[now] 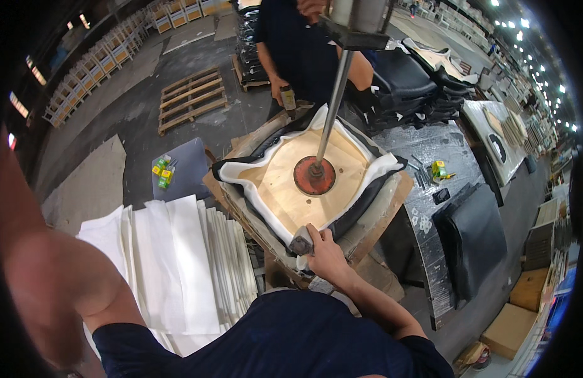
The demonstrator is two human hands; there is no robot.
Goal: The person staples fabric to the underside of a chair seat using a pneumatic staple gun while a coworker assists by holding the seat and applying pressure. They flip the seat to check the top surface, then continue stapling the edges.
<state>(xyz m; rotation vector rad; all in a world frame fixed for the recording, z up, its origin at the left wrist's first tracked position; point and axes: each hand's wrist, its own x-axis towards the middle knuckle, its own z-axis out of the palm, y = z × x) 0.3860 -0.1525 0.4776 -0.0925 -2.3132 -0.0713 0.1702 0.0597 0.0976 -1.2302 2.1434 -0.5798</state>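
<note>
My right hand (327, 254) is closed round a grey staple gun (301, 242) at the near corner of a chair seat. The seat has a pale plywood board (276, 183) on top, with white padding (240, 171) and a black cover (361, 206) folded up around its edges. A metal rod (334, 110) with a red disc (315, 175) presses down on the middle of the board. My left arm (65, 277) is raised at the left edge, and its hand is out of the picture. Across the seat, a co-worker's hand (277, 88) holds a similar tool (288, 97).
Stacked white padding sheets (172, 258) lie at my left. Beyond them, small green and yellow boxes (164, 170) rest on a grey surface. At right, a plastic-wrapped table (424, 220) carries black covers (471, 233). A wooden pallet (192, 97) lies on the floor; black seats (398, 79) are stacked behind.
</note>
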